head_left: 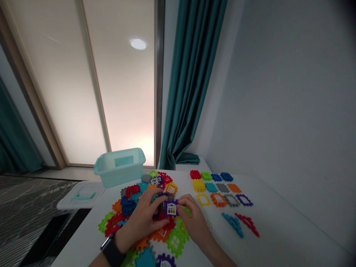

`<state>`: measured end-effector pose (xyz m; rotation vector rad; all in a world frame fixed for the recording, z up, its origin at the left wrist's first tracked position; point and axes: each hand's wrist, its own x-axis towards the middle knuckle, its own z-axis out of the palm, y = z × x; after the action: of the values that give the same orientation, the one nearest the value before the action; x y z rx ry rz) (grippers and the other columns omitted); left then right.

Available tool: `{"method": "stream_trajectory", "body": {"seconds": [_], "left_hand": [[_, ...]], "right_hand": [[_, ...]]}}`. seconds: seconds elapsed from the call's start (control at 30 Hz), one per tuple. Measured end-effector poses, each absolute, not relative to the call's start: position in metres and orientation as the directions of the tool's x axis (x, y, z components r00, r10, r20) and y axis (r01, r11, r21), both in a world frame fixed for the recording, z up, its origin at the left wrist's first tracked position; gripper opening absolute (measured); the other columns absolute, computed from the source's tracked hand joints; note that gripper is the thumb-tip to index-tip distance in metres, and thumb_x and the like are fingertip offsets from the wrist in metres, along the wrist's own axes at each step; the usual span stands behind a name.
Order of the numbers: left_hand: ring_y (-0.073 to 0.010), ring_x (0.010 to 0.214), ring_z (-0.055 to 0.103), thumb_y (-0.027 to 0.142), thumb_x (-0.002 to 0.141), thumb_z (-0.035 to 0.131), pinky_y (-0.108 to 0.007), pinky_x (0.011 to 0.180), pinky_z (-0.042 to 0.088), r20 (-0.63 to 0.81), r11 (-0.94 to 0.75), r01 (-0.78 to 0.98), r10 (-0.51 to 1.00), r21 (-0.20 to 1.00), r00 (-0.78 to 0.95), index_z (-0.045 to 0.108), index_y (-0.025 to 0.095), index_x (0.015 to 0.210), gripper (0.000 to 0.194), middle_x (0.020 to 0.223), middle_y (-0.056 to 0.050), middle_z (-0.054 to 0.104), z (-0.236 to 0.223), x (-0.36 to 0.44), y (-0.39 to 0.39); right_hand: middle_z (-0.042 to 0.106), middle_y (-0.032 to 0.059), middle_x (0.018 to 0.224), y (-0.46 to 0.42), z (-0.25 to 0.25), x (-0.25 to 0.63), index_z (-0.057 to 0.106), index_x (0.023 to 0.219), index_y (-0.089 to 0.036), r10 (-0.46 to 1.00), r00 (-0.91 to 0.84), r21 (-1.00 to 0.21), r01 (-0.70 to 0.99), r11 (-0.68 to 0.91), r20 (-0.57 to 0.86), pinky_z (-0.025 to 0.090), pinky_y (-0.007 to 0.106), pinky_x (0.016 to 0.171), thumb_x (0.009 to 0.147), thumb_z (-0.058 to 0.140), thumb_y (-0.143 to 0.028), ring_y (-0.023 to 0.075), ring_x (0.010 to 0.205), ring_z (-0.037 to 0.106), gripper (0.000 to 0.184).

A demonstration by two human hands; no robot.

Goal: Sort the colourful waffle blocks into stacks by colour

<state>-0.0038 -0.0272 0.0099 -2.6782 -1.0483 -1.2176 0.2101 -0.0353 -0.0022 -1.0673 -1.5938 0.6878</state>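
Nearest the lens, at the bottom edge, is your left forearm (97,261), banded by a black wristwatch (112,254). Just beyond it lies a heap of interlocking plastic tiles (122,222) in red, orange, blue, green and teal, some with white window inserts.

Hand state: your left hand (140,218) is closed, curled over the heap. Your right hand (193,218) is also closed, its fingers bent inward. Together they grip a purple tile with a white window insert (171,208) from either side, directly above the middle of the heap.

To your right, well apart from the heap, three rows of separate tiles (211,189) lie flat on the white table (280,222), sorted one or two to a colour. Nearer you on that side are a blue strip of joined tiles (233,224) and a red strip of joined tiles (247,224), lying near each other.

Beyond the heap, a pale teal plastic bin (119,167) stands at the far end of the table. A flat white plastic lid (82,195) lies just to its left. A dark teal curtain (191,85) hangs behind the table.
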Motion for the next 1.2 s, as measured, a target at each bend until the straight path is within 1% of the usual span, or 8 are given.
{"method": "stream_trajectory", "body": {"seconds": [0.17, 0.27, 0.37, 0.47, 0.57, 0.67, 0.83, 1.2], "left_hand": [[-0.033, 0.116, 0.057, 0.031, 0.079, 0.082, -0.054, 0.1, 0.05, 0.703, -0.793, 0.605, 0.47, 0.071, 0.534, 0.057, 0.022, 0.125, 0.053, 0.126, -0.014, 0.059, 0.014, -0.005, -0.024], [-0.0335, 0.117, 0.057, 0.032, 0.08, 0.081, -0.057, 0.103, 0.047, 0.704, -0.802, 0.596, 0.448, 0.045, 0.551, 0.058, 0.02, 0.122, 0.049, 0.125, -0.014, 0.06, 0.015, -0.007, -0.023], [-0.0335, 0.12, 0.055, 0.031, 0.081, 0.081, -0.054, 0.102, 0.049, 0.684, -0.787, 0.602, 0.513, 0.134, 0.518, 0.06, 0.022, 0.121, 0.046, 0.129, -0.013, 0.057, 0.012, -0.007, -0.024], [-0.034, 0.127, 0.052, 0.028, 0.08, 0.082, -0.052, 0.102, 0.051, 0.643, -0.74, 0.61, 0.618, 0.283, 0.452, 0.059, 0.025, 0.123, 0.049, 0.136, -0.013, 0.052, 0.006, -0.007, -0.024], [-0.0333, 0.129, 0.05, 0.024, 0.08, 0.081, -0.052, 0.105, 0.05, 0.624, -0.708, 0.583, 0.676, 0.399, 0.393, 0.059, 0.026, 0.125, 0.05, 0.139, -0.013, 0.047, 0.002, -0.007, -0.023], [-0.0315, 0.127, 0.052, 0.021, 0.082, 0.079, -0.053, 0.107, 0.048, 0.617, -0.7, 0.538, 0.696, 0.47, 0.367, 0.057, 0.026, 0.127, 0.05, 0.138, -0.013, 0.045, 0.002, -0.007, -0.022], [-0.0317, 0.128, 0.051, 0.023, 0.085, 0.076, -0.053, 0.107, 0.048, 0.615, -0.703, 0.513, 0.698, 0.492, 0.367, 0.056, 0.027, 0.126, 0.046, 0.137, -0.012, 0.045, 0.003, -0.007, -0.021], [-0.0326, 0.128, 0.052, 0.023, 0.084, 0.076, -0.052, 0.107, 0.049, 0.602, -0.696, 0.532, 0.704, 0.482, 0.376, 0.055, 0.027, 0.129, 0.049, 0.136, -0.013, 0.047, 0.003, -0.007, -0.021]], "right_hand": [[0.059, 0.0032, 0.085, -0.035, -0.005, 0.207, 0.061, 0.075, -0.02, 0.932, -0.057, -0.916, 0.172, 0.363, 0.359, 0.052, 0.032, 0.076, 0.091, 0.059, -0.042, 0.0208, 0.082, 0.061, 0.027], [0.058, 0.0026, 0.083, -0.035, -0.007, 0.206, 0.059, 0.073, -0.02, 0.942, -0.065, -0.929, 0.154, 0.336, 0.33, 0.052, 0.031, 0.074, 0.091, 0.058, -0.045, 0.0202, 0.08, 0.061, 0.03], [0.059, 0.0026, 0.084, -0.036, -0.007, 0.206, 0.058, 0.077, -0.02, 0.934, -0.063, -0.911, 0.205, 0.358, 0.353, 0.054, 0.032, 0.075, 0.093, 0.056, -0.044, 0.0204, 0.08, 0.062, 0.029], [0.065, 0.0056, 0.097, -0.038, -0.006, 0.209, 0.061, 0.097, -0.021, 0.883, -0.036, -0.827, 0.335, 0.452, 0.469, 0.054, 0.038, 0.088, 0.094, 0.054, -0.034, 0.0234, 0.096, 0.064, 0.015], [0.064, 0.0093, 0.117, -0.042, -0.003, 0.214, 0.06, 0.117, -0.024, 0.774, -0.143, -0.639, 0.482, 0.599, 0.617, 0.05, 0.044, 0.101, 0.094, 0.053, -0.022, 0.0254, 0.113, 0.06, 0.025], [0.061, 0.0102, 0.126, -0.045, -0.001, 0.218, 0.06, 0.122, -0.027, 0.681, -0.307, -0.448, 0.565, 0.693, 0.665, 0.051, 0.048, 0.103, 0.092, 0.054, -0.016, 0.0266, 0.118, 0.058, 0.033], [0.062, 0.0102, 0.126, -0.045, 0.001, 0.22, 0.062, 0.12, -0.028, 0.624, -0.374, -0.309, 0.627, 0.715, 0.686, 0.054, 0.05, 0.098, 0.092, 0.054, -0.012, 0.0274, 0.116, 0.059, 0.033], [0.065, 0.0095, 0.122, -0.042, 0.002, 0.223, 0.063, 0.119, -0.028, 0.588, -0.407, -0.248, 0.633, 0.733, 0.699, 0.055, 0.051, 0.096, 0.094, 0.052, -0.01, 0.0274, 0.114, 0.062, 0.033]]}}
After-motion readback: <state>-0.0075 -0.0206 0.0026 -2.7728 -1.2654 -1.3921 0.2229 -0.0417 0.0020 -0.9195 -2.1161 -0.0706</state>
